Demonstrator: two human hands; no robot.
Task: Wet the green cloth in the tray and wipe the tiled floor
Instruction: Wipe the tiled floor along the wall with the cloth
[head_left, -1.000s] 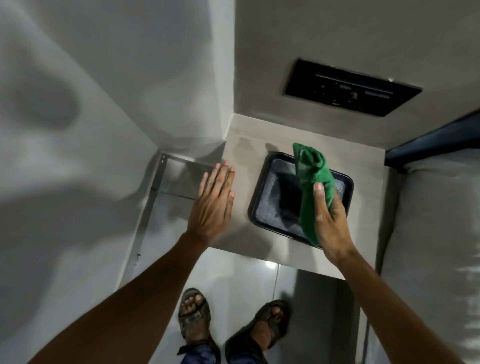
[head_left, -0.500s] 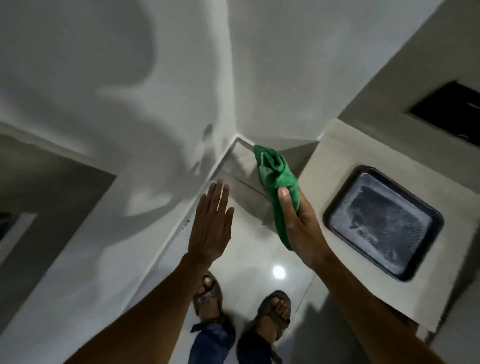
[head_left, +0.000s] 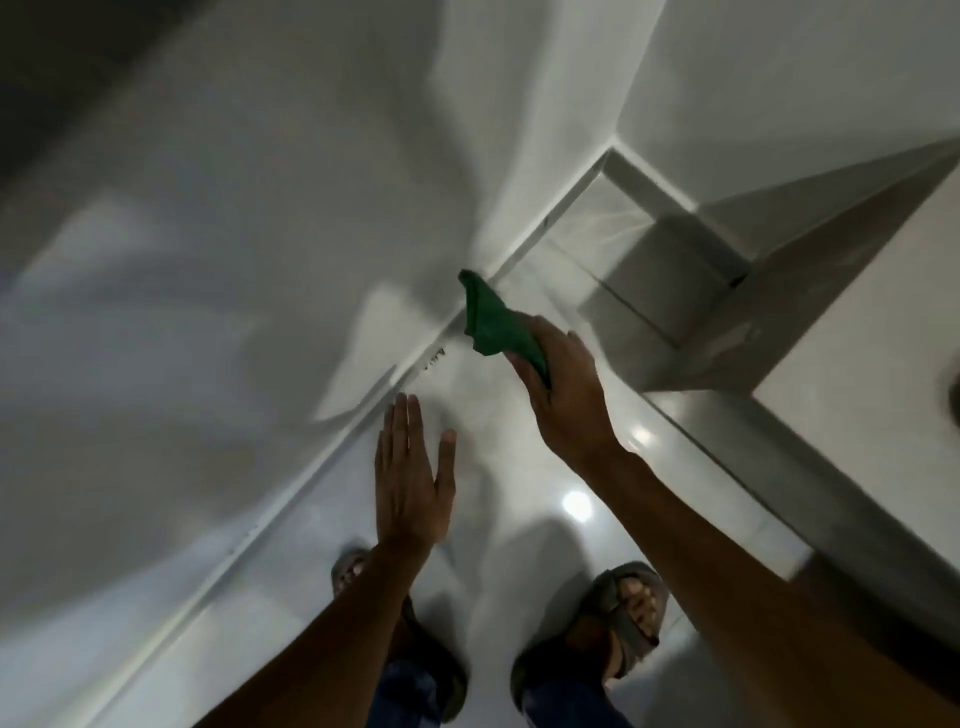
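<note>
My right hand (head_left: 563, 395) grips the bunched green cloth (head_left: 491, 322) and holds it out above the glossy white tiled floor (head_left: 524, 467), near the foot of the wall. The cloth's free end sticks up and to the left of my fingers. My left hand (head_left: 410, 483) hovers flat over the floor, fingers straight and together, holding nothing. Only a dark sliver of the tray (head_left: 955, 395) shows at the right edge, on the grey ledge.
A white wall (head_left: 234, 312) runs along the left and meets the floor at a skirting line. A grey ledge (head_left: 857, 415) stands on the right. My two sandalled feet (head_left: 623, 618) stand on the tiles below my hands. A lamp reflects on the floor.
The view has swung left and down, so the tray has slid almost out of sight. My right hand has carried the cloth lower, out over the floor. My left hand stays flat.
</note>
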